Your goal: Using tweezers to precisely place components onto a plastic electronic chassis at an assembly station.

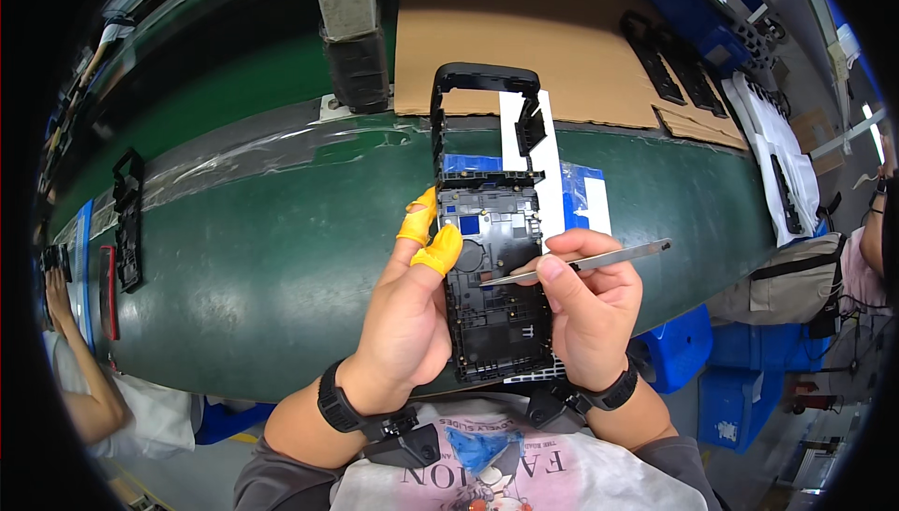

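A long black plastic housing [501,310] with an open frame at its far end is held up in front of me. My left hand [412,300], with yellow finger cots on its thumb and a finger, grips its left edge. In my right hand [595,300] is a pair of metal tweezers [609,258], pinched between thumb and fingers. The tips of the tweezers reach over the middle of the housing, close to a small brownish patch. Whether they hold anything is too small to tell. A small blue square [469,225] lies on the housing's upper part.
A green table [262,258] spreads under my hands. Cardboard [524,33] covers its far side, beside a grey post [351,33]. More black housings [129,221] lie left and far right. Blue bins [744,399] stand at lower right; another person's arm [89,370] is at left.
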Demonstrator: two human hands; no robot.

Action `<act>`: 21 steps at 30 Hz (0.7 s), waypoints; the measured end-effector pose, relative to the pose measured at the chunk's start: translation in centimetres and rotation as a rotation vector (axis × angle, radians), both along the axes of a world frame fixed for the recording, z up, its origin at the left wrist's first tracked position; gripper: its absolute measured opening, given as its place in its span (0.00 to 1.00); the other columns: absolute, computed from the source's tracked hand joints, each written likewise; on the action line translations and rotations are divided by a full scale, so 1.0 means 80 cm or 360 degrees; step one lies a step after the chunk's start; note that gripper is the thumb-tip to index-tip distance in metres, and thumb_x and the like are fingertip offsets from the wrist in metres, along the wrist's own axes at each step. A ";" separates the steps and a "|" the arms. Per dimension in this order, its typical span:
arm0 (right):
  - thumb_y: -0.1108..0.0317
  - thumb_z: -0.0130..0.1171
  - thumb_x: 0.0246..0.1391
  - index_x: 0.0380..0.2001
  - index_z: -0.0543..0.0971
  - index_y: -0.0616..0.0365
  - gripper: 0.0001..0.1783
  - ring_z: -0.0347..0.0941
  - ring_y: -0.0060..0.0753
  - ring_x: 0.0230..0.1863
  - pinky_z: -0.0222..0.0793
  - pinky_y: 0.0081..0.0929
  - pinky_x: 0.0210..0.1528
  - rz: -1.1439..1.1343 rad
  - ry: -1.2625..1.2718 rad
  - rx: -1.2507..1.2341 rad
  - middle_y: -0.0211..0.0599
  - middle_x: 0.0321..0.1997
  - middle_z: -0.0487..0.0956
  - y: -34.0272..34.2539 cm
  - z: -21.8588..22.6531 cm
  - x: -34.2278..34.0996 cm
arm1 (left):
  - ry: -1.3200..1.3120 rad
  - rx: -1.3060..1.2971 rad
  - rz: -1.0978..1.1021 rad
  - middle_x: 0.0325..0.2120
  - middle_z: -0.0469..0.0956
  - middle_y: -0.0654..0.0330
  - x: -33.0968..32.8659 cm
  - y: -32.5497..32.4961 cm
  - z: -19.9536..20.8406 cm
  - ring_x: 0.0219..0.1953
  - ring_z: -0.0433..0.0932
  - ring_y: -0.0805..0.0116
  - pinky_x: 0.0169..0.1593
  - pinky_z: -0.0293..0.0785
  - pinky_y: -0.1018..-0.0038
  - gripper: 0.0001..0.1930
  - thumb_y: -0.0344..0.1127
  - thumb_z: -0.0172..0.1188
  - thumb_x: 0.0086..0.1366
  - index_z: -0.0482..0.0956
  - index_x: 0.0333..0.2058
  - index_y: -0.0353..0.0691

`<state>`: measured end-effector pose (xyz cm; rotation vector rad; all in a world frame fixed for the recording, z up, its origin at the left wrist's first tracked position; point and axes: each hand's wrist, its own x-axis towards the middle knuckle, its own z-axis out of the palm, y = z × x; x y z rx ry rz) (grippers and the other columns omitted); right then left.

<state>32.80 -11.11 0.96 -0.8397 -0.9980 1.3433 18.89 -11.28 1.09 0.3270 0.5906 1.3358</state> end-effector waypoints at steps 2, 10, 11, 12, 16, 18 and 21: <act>0.79 0.53 0.44 0.35 0.68 0.67 0.11 0.72 0.24 0.30 0.68 0.16 0.34 -0.0009 -0.0002 -0.0011 0.39 0.28 0.74 0.000 -0.001 0.000 | 0.0026 0.0019 0.0015 0.48 0.61 0.59 0.000 0.001 -0.001 0.49 0.62 0.70 0.51 0.59 0.73 0.23 0.30 0.41 0.60 0.50 0.55 0.42; 0.80 0.53 0.44 0.35 0.69 0.68 0.11 0.72 0.24 0.30 0.68 0.16 0.34 -0.0013 -0.0033 -0.0038 0.38 0.29 0.73 0.000 -0.002 0.000 | 0.0075 0.0033 0.0019 0.47 0.61 0.59 0.000 -0.001 0.001 0.49 0.62 0.71 0.51 0.59 0.74 0.23 0.31 0.42 0.60 0.51 0.54 0.41; 0.80 0.53 0.44 0.35 0.69 0.68 0.11 0.72 0.24 0.30 0.68 0.16 0.34 -0.0015 -0.0032 -0.0038 0.38 0.29 0.73 0.001 -0.002 0.000 | 0.0074 0.0054 0.0005 0.47 0.61 0.59 0.000 0.000 0.001 0.49 0.62 0.71 0.51 0.59 0.74 0.23 0.31 0.42 0.60 0.51 0.54 0.41; 0.80 0.53 0.44 0.34 0.69 0.68 0.11 0.72 0.24 0.30 0.68 0.16 0.34 -0.0008 -0.0024 -0.0045 0.38 0.30 0.73 0.001 -0.002 0.000 | 0.0074 0.0055 0.0004 0.47 0.61 0.59 -0.001 0.000 0.001 0.49 0.62 0.71 0.51 0.59 0.74 0.23 0.31 0.42 0.60 0.51 0.54 0.41; 0.80 0.53 0.44 0.34 0.69 0.67 0.11 0.71 0.21 0.27 0.67 0.13 0.29 -0.0055 -0.0084 -0.0043 0.37 0.28 0.73 0.001 -0.001 -0.003 | 0.0070 0.0046 0.0004 0.47 0.62 0.59 0.000 0.001 -0.001 0.48 0.63 0.70 0.51 0.60 0.73 0.23 0.31 0.42 0.60 0.50 0.54 0.41; 0.79 0.53 0.44 0.34 0.69 0.67 0.10 0.68 0.18 0.24 0.63 0.11 0.25 -0.0074 -0.0024 -0.0068 0.37 0.26 0.74 0.003 -0.003 0.000 | 0.0076 0.0031 0.0029 0.47 0.62 0.59 0.000 0.001 -0.002 0.48 0.63 0.70 0.51 0.60 0.73 0.23 0.32 0.42 0.60 0.50 0.54 0.41; 0.78 0.52 0.44 0.33 0.69 0.66 0.10 0.63 0.14 0.18 0.56 0.09 0.19 -0.0093 0.0177 -0.0140 0.38 0.24 0.74 0.005 -0.001 0.005 | -0.0014 0.0031 -0.0004 0.47 0.62 0.59 -0.001 0.001 -0.001 0.49 0.62 0.70 0.51 0.59 0.74 0.24 0.30 0.42 0.59 0.50 0.54 0.41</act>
